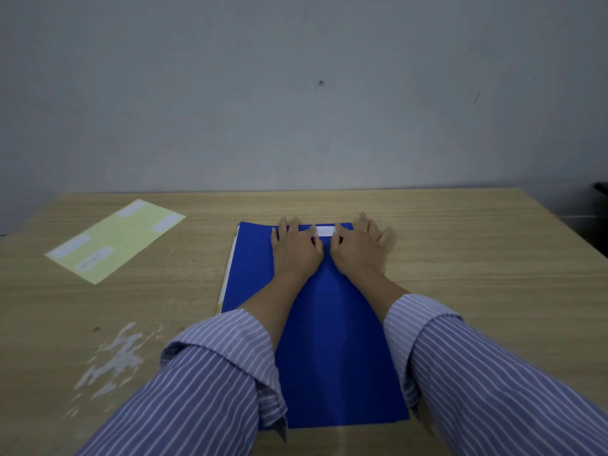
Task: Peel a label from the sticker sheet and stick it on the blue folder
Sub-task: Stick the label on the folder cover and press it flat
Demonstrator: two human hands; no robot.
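**Pressing the label down near the folder's far edge**

Striped sleeves [210, 383] come first, rolled back at the cuffs, with both my forearms running out over the blue folder [332, 340], which lies lengthwise on the tabletop [477, 258] from the near edge toward the far one.

What could go wrong: the white label [324, 231] sits close to the folder's far edge, and if I press unevenly from the two sides it may wrinkle or trap a bubble in the middle. Sliding my fingers rather than pressing straight down could skew it before the glue takes. Leaning too hard could also push the folder itself toward the far edge, since nothing else pins it.

My left hand [296, 248] lies flat, fingers spread moderately, fingertips touching the label's left end. My right hand [360, 248] is likewise flat and splayed, its fingertips on the right end. Neither grips anything; both only press.

Off toward the far left corner lies the yellow sticker sheet [115, 240], well apart from the folder, a few white labels left on it.
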